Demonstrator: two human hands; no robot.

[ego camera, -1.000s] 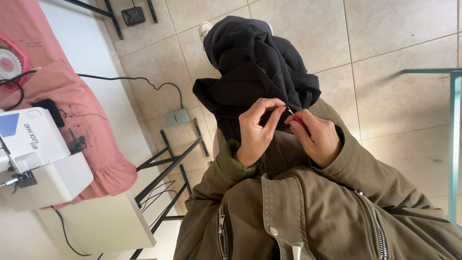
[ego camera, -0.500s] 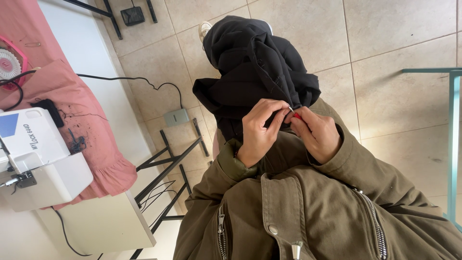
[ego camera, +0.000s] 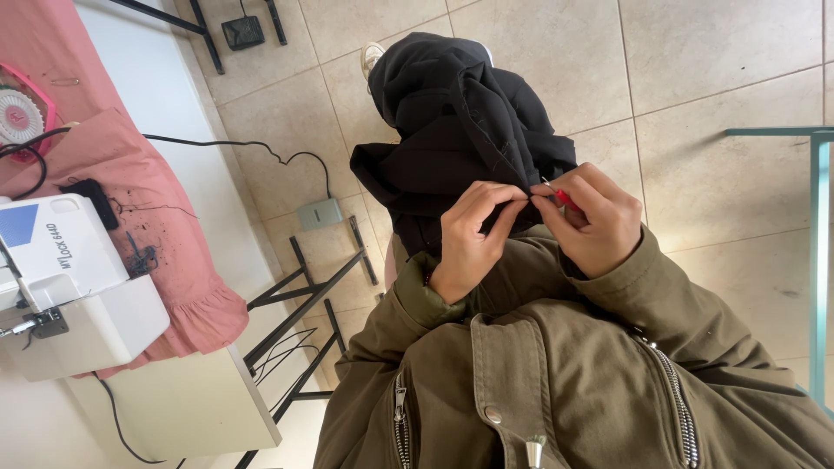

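Observation:
A bunched black garment [ego camera: 452, 122] lies across my lap and hangs toward the tiled floor. My left hand [ego camera: 469, 239] pinches its near edge between thumb and fingers. My right hand [ego camera: 591, 221] holds a small red-handled tool with a thin metal tip [ego camera: 563, 198], most likely a seam ripper, right at the same edge. The fingertips of both hands nearly touch over the seam. I wear an olive jacket with zips [ego camera: 556, 382].
At the left a white table [ego camera: 174, 408] carries a white sewing machine [ego camera: 69, 287], pink fabric [ego camera: 165, 226] with dark thread scraps and a pink round box [ego camera: 22, 113]. A foot pedal [ego camera: 319, 211] with its cable lies on the floor. A teal frame [ego camera: 818, 260] stands at the right.
My right hand has risen and shifted a little to the right with the red tool. My left hand stayed pinched on the black fabric's edge.

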